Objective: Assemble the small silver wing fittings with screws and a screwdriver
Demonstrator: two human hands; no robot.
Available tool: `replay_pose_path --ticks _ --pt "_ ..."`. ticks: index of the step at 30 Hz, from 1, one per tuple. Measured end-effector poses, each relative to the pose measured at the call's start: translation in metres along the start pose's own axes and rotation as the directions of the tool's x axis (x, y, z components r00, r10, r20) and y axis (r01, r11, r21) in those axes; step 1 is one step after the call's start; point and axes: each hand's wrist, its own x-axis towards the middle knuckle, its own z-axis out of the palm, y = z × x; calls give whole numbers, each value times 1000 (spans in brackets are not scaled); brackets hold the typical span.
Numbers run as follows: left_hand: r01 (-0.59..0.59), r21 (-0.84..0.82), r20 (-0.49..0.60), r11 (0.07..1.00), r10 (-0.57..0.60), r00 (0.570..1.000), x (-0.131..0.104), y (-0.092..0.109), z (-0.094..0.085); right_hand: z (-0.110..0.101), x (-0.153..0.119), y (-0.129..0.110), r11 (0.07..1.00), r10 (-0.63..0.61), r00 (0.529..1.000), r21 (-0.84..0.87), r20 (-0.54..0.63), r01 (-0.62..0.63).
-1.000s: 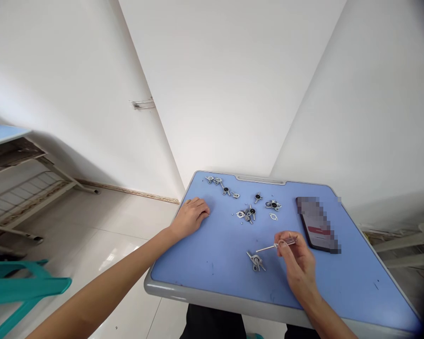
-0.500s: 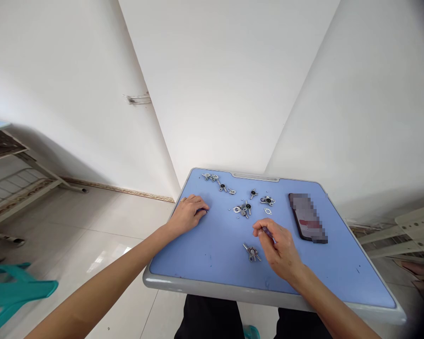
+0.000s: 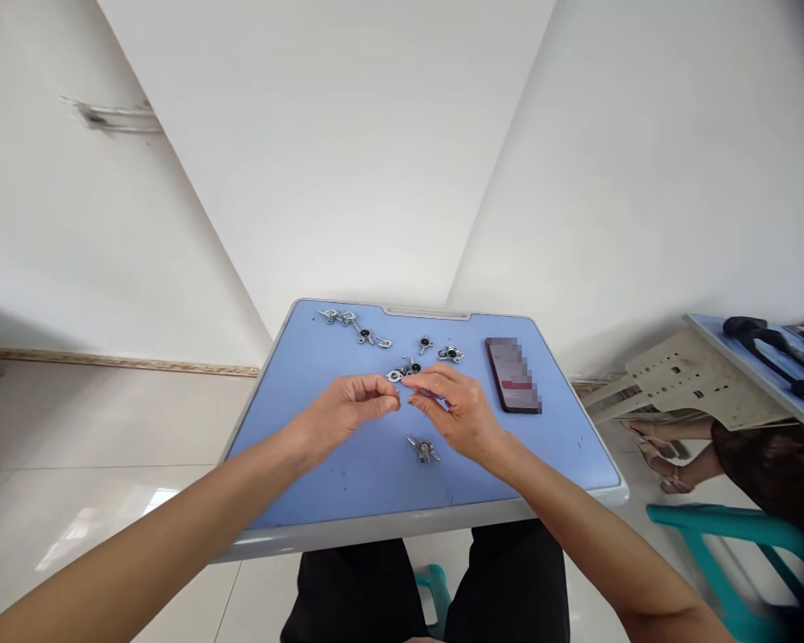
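Observation:
My left hand (image 3: 355, 406) is over the middle of the desk, its thumb and index finger pinched together. A tiny speck shows at those fingertips, too small to name. Close by on the right, my right hand (image 3: 456, 406) has thumb and index finger apart with nothing visible between them. Just behind the fingertips lie a flat metal plate with a hole (image 3: 394, 376) and a metal part with a black round centre (image 3: 414, 367), partly covered by my right hand. Nearer me sits a small cluster of metal parts (image 3: 423, 450) with pin-like arms.
More small metal parts (image 3: 339, 316) lie at the desk's back left, others (image 3: 450, 354) at the back right. A phone (image 3: 515, 375) rests on the right side of the blue desk (image 3: 348, 491). Beyond stand another desk (image 3: 703, 375), a person's feet (image 3: 670, 460) and a green stool (image 3: 730, 527).
My left hand has moved right from the desk's left edge, and my right hand has come over to meet it, its fingers now apart. The camera view has turned to the right.

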Motion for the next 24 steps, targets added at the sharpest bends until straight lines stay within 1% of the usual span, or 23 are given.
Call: replay_pose_path --ticks 2,4,7,9,11,14,17,21,24 --pt "63 -153 109 986 -46 993 1 10 12 -5 3 0 1000 -24 1000 -14 9 24" --pt "114 -222 148 968 -82 986 3 12 19 -9 3 1 999 -47 998 10 31 47" --pt "172 -255 124 952 -145 982 7 6 22 -12 -3 2 995 -92 993 49 76 89" --pt "202 -259 104 945 -180 978 10 0 23 -11 -8 4 996 -92 992 26 85 90" --pt "217 -260 93 941 -199 975 11 -4 24 -9 -12 6 995 -94 993 -17 74 95" --pt "241 -284 87 928 -225 970 12 -8 27 -6 -15 9 988 -127 990 -85 57 132" --pt "280 -363 77 889 -270 960 13 -11 31 -3 -17 12 979 -152 988 -136 31 155" --pt "317 -471 77 823 -320 944 17 -16 36 3 -18 18 982 -163 986 -96 -27 160" --pt "311 -477 81 822 -312 947 20 -20 39 7 -18 23 988 -149 987 -36 -58 148"
